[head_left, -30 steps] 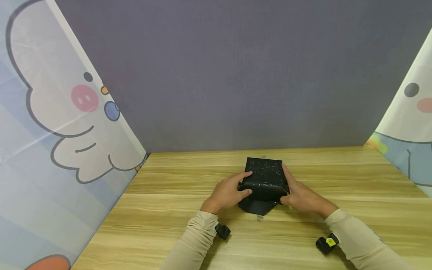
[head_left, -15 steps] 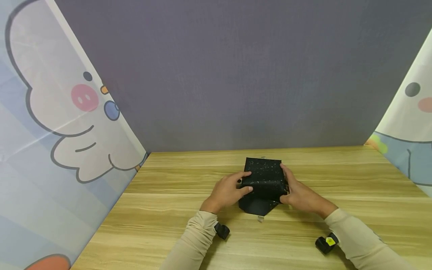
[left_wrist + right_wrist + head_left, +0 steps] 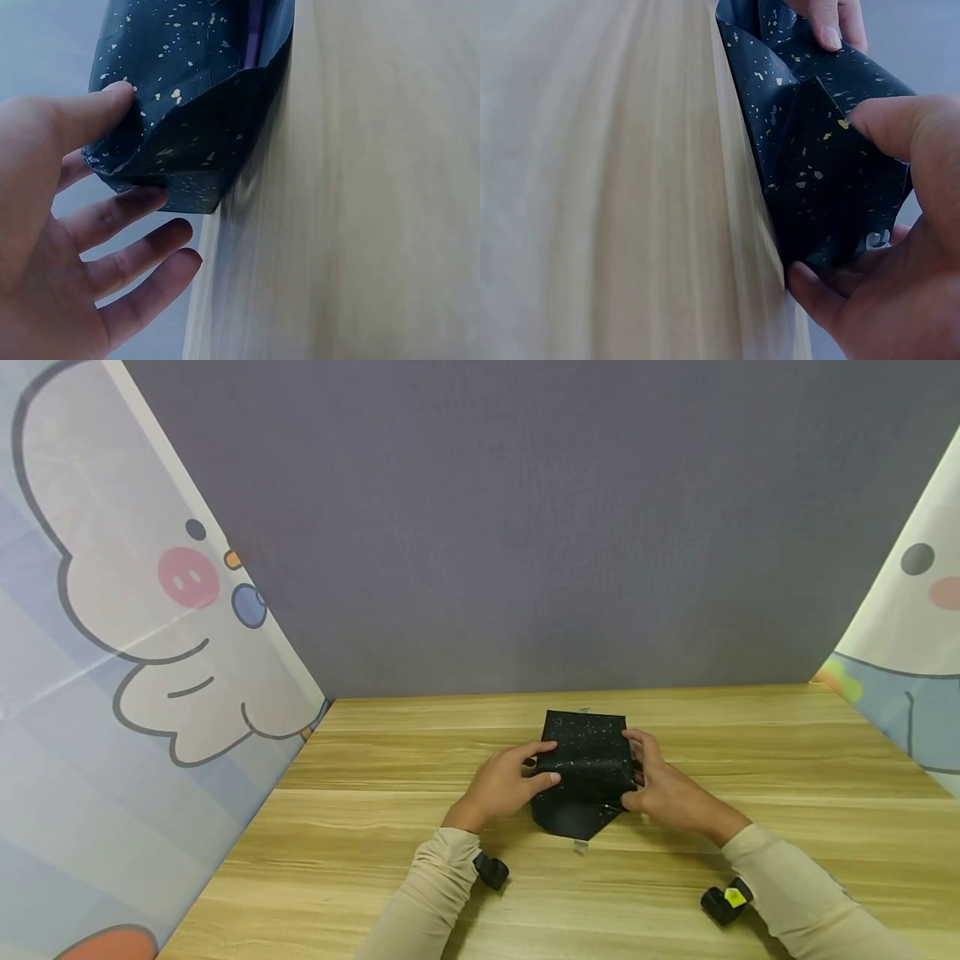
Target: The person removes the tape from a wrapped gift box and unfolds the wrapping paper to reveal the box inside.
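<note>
A black sheet of wrapping paper (image 3: 587,745) with light and gold flecks is folded round a boxy form near the table's back edge. A plain dark flap (image 3: 568,820) spreads on the table in front. My left hand (image 3: 501,787) holds the left end, thumb on the near face and index finger on top; its other fingers (image 3: 161,281) are off the paper in the left wrist view. A purple strip (image 3: 256,34) shows inside the fold. My right hand (image 3: 666,789) grips the right end, thumb on a creased end fold (image 3: 817,161), fingers at its side. The contents are mostly hidden.
Small clear tape pieces (image 3: 581,847) stick to the wooden table (image 3: 360,860) in front of and behind the paper. A grey panel (image 3: 525,527) rises behind the table. Printed cartoon sheets (image 3: 112,610) stand at the left and right sides.
My right hand's fingers have drawn down and curled in at the paper's right end. The front flap has shifted slightly to the right. The left hand has barely moved.
</note>
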A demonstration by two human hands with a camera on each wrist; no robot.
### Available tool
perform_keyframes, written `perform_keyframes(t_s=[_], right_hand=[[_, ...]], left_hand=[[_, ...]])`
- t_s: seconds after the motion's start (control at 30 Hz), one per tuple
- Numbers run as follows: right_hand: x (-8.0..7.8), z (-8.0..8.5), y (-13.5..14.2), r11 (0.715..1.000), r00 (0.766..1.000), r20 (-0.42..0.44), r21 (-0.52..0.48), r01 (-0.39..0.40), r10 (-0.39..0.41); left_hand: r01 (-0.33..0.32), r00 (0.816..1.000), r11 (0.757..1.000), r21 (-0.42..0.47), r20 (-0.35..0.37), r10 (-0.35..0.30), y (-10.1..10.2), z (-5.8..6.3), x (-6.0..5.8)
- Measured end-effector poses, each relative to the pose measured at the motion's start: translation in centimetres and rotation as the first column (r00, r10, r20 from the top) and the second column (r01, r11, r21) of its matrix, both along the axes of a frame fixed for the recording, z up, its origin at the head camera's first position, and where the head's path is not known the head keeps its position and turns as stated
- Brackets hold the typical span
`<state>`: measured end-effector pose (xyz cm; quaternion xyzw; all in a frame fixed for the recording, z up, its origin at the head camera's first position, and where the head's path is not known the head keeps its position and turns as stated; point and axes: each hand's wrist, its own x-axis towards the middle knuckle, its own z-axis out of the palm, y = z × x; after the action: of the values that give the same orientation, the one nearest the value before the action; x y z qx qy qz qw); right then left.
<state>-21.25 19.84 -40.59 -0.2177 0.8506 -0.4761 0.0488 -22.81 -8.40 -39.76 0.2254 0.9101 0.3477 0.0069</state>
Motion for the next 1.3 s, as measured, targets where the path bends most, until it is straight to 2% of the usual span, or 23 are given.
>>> perform_keyframes(t_s=[0.17,0.47,0.73,0.93,1.0,1.13,1.3], right_hand=[[0.0,0.1,0.0,1.0,1.0,-0.021,0.02,0.002,-0.001],[-0.1,0.1,0.1,0.999,1.0,-0.023,0.039,0.002,-0.001],[-0.1,0.2,0.4,0.984,0.998,-0.055,0.176,0.03,-0.021],[-0.1,0.2,0.5,0.985,0.999,-0.042,0.172,0.016,-0.009],[-0.1,0.2,0.5,0.983,0.998,-0.064,0.182,0.023,-0.012],[-0.1,0.2,0.4,0.98,0.995,-0.099,0.196,0.041,-0.022],[-0.1,0.2,0.3,0.979,0.995,-0.099,0.2,0.043,-0.023]], left_hand=[[0.009,1.0,0.998,0.054,0.027,-0.011,-0.4,0.1,0.0],[-0.003,0.999,0.999,0.045,0.039,0.002,-0.8,0.0,-0.4],[0.013,1.0,0.999,0.046,0.027,-0.014,-1.4,0.3,-0.6],[0.049,0.999,0.998,0.032,0.003,-0.049,-2.4,0.5,-0.9],[0.066,0.998,0.997,0.034,-0.021,-0.065,-2.6,0.5,-1.2],[0.065,0.998,0.994,0.086,-0.031,-0.063,-2.7,0.7,-1.4],[0.069,0.997,0.98,0.188,-0.055,-0.06,-2.7,0.9,-1.6]])
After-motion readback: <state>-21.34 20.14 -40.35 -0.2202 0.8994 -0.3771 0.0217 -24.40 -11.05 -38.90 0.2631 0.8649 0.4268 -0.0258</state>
